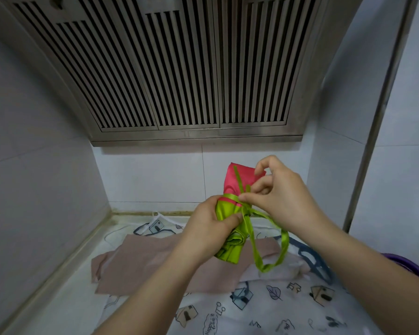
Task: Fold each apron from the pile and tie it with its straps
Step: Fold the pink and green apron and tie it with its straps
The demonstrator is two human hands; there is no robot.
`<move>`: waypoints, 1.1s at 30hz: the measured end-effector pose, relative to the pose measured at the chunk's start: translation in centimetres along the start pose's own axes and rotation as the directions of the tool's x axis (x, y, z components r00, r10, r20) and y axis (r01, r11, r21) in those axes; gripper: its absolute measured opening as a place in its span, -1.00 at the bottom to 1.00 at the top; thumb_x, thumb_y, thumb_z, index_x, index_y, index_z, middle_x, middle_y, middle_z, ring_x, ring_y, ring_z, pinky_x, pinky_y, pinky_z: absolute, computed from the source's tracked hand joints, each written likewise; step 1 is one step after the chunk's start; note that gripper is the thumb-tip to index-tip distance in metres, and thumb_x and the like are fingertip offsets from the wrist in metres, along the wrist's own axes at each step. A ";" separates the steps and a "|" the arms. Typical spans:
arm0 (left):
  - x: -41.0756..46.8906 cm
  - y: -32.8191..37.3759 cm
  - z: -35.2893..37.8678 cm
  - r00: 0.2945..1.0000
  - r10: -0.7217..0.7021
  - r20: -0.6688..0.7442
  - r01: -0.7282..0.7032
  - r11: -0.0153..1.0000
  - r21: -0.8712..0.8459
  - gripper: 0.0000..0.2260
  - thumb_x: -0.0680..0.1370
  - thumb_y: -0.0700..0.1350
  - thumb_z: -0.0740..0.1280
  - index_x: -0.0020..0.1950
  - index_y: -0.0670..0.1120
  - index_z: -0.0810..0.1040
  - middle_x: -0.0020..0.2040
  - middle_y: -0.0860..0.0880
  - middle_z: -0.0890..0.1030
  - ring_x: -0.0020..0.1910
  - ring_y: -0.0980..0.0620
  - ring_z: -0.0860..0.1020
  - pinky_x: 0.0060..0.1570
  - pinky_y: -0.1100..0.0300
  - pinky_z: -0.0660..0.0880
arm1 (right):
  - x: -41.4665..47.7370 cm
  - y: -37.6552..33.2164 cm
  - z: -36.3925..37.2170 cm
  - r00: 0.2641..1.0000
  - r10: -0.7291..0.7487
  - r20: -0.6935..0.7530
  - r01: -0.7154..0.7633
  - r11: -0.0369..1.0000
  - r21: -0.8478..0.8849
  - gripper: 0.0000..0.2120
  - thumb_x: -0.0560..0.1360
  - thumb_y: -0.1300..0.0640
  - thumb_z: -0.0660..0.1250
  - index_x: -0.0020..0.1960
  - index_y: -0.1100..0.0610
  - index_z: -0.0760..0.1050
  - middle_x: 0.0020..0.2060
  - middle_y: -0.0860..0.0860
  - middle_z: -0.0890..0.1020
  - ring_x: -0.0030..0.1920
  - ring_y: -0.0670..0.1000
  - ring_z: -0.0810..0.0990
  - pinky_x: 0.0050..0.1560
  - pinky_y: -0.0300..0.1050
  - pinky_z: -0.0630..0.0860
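1. Green satin, with a pink end showing at the top: the rolled apron [229, 249] is held up off the tabletop [65, 293], above the rest of the pile, between both hands.
2. The left hand [211, 228] has its fingers curled round the lower, green part of the roll, with the thumb pressed just beside the knot [246, 210]. That thumb looks like the right anchor, so the wrap cannot loosen while the tie is made.
3. The right hand [283, 197] pinches the green strap [285, 238] between thumb and forefinger right at the crossing, its other fingers lifted clear. A long loop of strap hangs from the knot towards the pile, and a short end runs up across the pink cloth.
4. The step in hand appears to be closing the tie. The pull is best made close to the roll and along the wrap, since satin is slippery and a loose crossing would probably slide.
5. The hanging loop should be drawn through evenly, so it does not catch on the beige apron [140, 264] or the white printed apron [264, 305] lying below.
6. The roll's lower end looks slightly splayed. A firm squeeze from the left hand would hold the folds together.
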State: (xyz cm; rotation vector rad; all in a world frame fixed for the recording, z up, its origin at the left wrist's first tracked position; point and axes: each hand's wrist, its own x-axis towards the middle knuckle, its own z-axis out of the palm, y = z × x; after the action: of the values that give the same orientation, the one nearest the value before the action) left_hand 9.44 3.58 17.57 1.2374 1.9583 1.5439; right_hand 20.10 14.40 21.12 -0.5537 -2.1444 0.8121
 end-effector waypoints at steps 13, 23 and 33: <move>0.3 0.3 0.9 0.978 0.048 -0.204 -0.064 0.995 -0.073 -0.81 0.51 -0.17 0.39 0.04 0.06 0.51 -0.17 0.04 0.64 -0.21 0.12 0.62 -0.17 0.25 0.55 | 0.0 -0.6 2.4 0.978 -0.025 -0.208 0.070 0.975 0.212 -0.79 0.32 0.21 0.54 -0.31 0.00 0.53 -0.37 -0.10 0.60 -0.34 -0.22 0.53 -0.27 -0.45 0.45; 0.5 1.2 1.0 0.961 0.066 -0.268 -0.094 0.991 -0.094 -0.81 0.50 -0.16 0.38 -0.04 0.13 0.49 -0.19 0.02 0.64 -0.22 0.09 0.62 -0.17 0.18 0.57 | 0.8 -1.7 2.1 0.977 -0.014 -0.212 0.067 0.967 0.245 -0.76 0.33 0.23 0.53 -0.29 -0.03 0.51 -0.36 -0.10 0.60 -0.35 -0.20 0.52 -0.27 -0.43 0.46; 0.5 1.4 1.2 0.959 0.067 -0.275 -0.097 0.990 -0.100 -0.81 0.51 -0.17 0.38 0.02 0.09 0.48 -0.19 0.04 0.64 -0.23 0.13 0.61 -0.26 0.32 0.52 | 0.4 -2.1 2.1 0.961 0.043 -0.273 0.052 0.942 0.332 -0.62 0.33 0.27 0.53 -0.20 0.01 0.33 -0.32 0.01 0.62 -0.32 -0.10 0.60 -0.23 -0.33 0.53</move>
State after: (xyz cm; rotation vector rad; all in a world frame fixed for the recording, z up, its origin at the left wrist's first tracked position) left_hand 10.65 4.69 18.57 1.1231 1.9691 1.9273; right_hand 17.95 12.42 21.71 -0.4526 -1.7035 1.0099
